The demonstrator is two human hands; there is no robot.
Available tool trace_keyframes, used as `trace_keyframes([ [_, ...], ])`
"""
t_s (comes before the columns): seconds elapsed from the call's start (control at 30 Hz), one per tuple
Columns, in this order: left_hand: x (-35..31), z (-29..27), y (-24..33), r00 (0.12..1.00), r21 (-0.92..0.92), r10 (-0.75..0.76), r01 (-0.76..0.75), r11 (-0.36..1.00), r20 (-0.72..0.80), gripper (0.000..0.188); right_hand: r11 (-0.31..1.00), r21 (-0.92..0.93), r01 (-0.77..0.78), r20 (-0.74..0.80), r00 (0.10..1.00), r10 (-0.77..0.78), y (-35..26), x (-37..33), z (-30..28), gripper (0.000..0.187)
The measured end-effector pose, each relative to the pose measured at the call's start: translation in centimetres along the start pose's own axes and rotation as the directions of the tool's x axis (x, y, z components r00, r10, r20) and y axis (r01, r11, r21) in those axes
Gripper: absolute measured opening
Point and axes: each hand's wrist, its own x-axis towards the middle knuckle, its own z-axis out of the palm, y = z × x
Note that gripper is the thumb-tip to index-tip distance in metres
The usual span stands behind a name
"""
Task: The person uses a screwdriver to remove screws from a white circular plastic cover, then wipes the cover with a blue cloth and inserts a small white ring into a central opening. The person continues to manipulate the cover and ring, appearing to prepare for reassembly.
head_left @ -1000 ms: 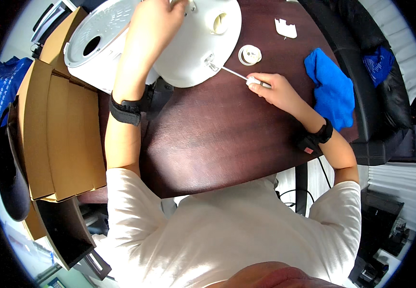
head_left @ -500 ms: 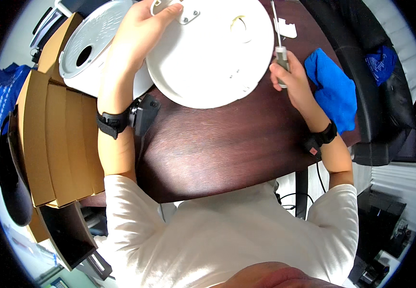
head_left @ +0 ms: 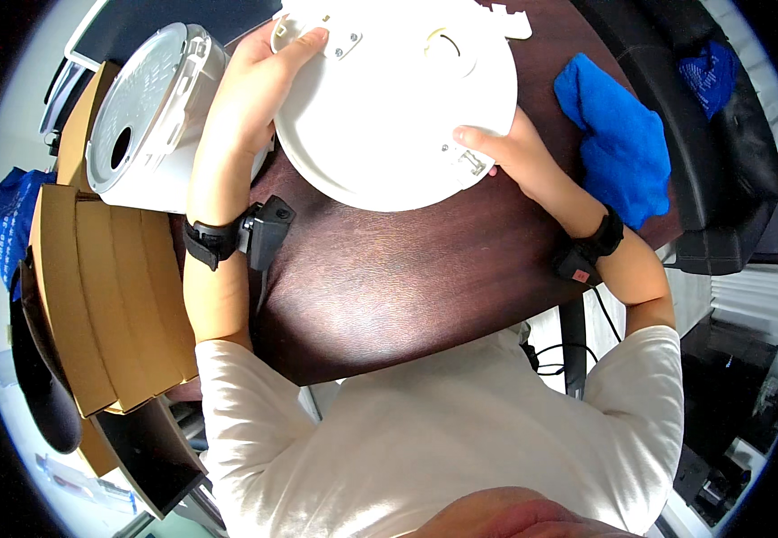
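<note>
A round white plastic cover (head_left: 371, 117), tilted above the dark table, spans the space between my hands. My left hand (head_left: 259, 85) grips its upper left rim, the thumb on top beside a small plate with screws and the other fingers hidden. At the lower right, my right hand (head_left: 510, 148) is closed on the rim, its thumb lying near a small metal fitting (head_left: 472, 161). Most of the right fingers are under the cover. The screwdriver is out of sight; whether it is still in my right hand is hidden. A white plastic piece (head_left: 510, 22) shows beyond the far right rim.
A white perforated drum-shaped housing (head_left: 151, 117) stands at the left, behind cardboard boxes (head_left: 106, 296). A blue cloth (head_left: 617, 143) lies on the table's right side (head_left: 389, 296). Beyond it is a black sofa (head_left: 721, 170). A black strap device sits on each wrist.
My right hand has moved left and onto the cover's lower right rim, and the screwdriver has gone out of view. The cover has shifted slightly; my left hand keeps its hold.
</note>
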Motion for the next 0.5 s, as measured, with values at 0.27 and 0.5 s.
trace_keyframes([
  [0.27,0.6,-0.2,-1.6,0.99,-0.147,-0.126,0.134,0.98,0.064,0.039,0.995,0.092,0.05,-0.1,0.994,-0.04,0.5,0.1,-0.9,0.058],
  [0.5,-0.9,-0.5,-2.6,0.953,-0.224,-0.265,0.292,0.93,0.144,0.038,0.993,0.114,0.023,-0.363,0.932,0.02,-0.9,0.6,-4.2,0.047],
])
